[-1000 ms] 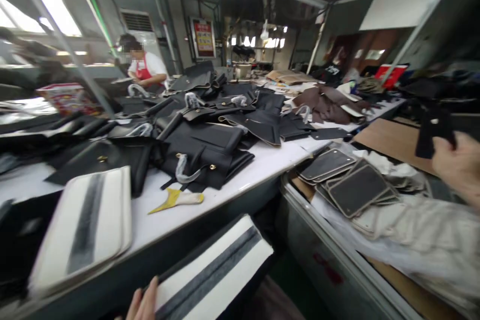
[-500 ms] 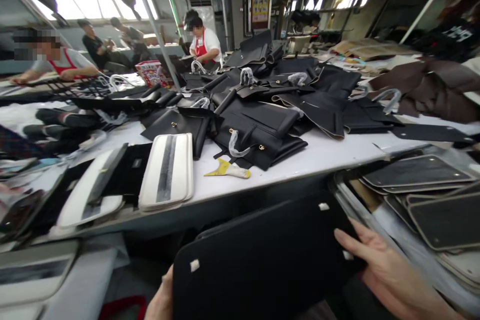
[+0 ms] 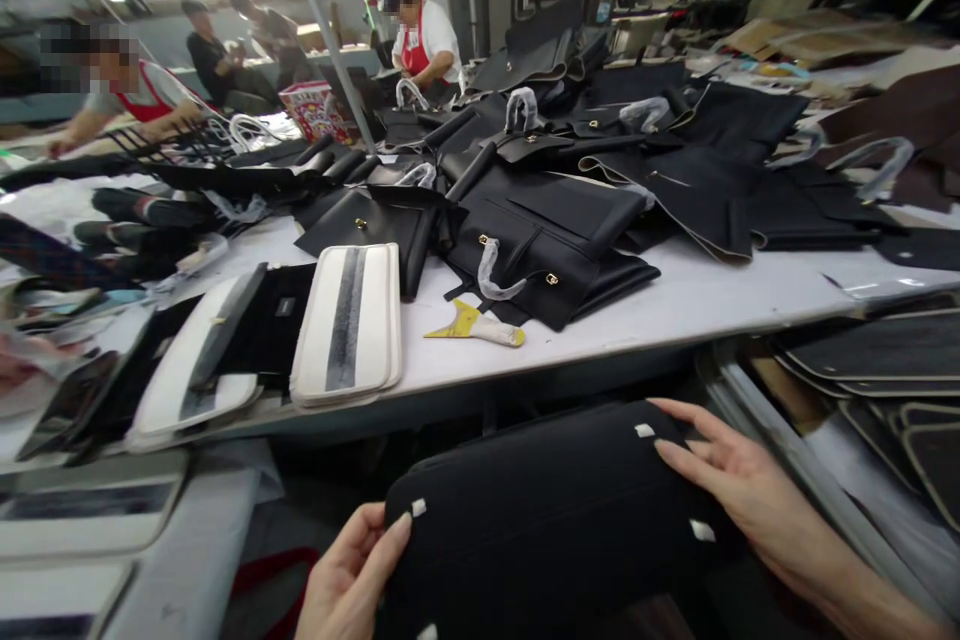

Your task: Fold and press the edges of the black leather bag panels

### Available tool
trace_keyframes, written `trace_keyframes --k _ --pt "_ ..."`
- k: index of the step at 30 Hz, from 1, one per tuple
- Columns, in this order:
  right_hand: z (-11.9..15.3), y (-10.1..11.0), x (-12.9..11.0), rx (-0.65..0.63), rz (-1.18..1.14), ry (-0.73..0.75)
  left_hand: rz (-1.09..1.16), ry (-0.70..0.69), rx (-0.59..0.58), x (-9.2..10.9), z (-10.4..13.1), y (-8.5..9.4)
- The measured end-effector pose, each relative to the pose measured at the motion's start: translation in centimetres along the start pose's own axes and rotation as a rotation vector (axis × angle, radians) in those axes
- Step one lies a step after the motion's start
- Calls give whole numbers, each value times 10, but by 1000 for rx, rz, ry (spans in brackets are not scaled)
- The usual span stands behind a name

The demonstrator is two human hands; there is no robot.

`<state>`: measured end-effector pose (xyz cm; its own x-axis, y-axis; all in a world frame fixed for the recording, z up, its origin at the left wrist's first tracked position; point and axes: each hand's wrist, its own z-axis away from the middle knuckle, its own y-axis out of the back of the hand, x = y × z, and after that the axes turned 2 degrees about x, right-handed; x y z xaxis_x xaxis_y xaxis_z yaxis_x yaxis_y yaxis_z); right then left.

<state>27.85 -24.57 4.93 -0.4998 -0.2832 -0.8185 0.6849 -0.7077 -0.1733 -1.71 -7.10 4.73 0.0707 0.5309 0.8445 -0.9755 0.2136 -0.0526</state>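
Between my two hands is a black panel [image 3: 540, 520] with rounded corners and small white patches near its corners. My left hand [image 3: 356, 565] grips its left edge, the thumb lying on the face beside a white patch. On the right edge, my right hand [image 3: 735, 480] pinches the upper corner, fingers behind and thumb in front. The panel is held below the table's front edge, tilted toward me, and its lower part runs out of view. Past it on the white table [image 3: 600, 325] lies a yellow scraper-like tool [image 3: 476, 323], beside a black leather bag piece [image 3: 547, 260] with a wrapped handle.
White panels with a grey stripe [image 3: 349, 320] stand at the table's left front. More striped panels [image 3: 90, 505] lie at lower left. Dark panels [image 3: 877, 350] are stacked at right. Black bag pieces [image 3: 720, 150] heap across the table. Co-workers in red aprons [image 3: 424, 40] work behind.
The view has swung right and slightly down. My left hand has come further into view, its thumb now on the panel's face. My right hand has shifted higher along the edge.
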Motion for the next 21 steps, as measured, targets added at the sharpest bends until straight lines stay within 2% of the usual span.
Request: trace_keyframes --k 4,10,16,21 --pt "-21 0 0 -9 73 -20 -65 -30 -17 0 -18 0" --pt "-34 4 4 -29 62 -107 -341 -147 -12 -7 -42 14" --pt "-33 3 0 -30 83 -146 -545 -192 -7 -6 -40 16" --pt "-38 12 7 -6 35 -249 -594 -233 6 -10 -39 16"
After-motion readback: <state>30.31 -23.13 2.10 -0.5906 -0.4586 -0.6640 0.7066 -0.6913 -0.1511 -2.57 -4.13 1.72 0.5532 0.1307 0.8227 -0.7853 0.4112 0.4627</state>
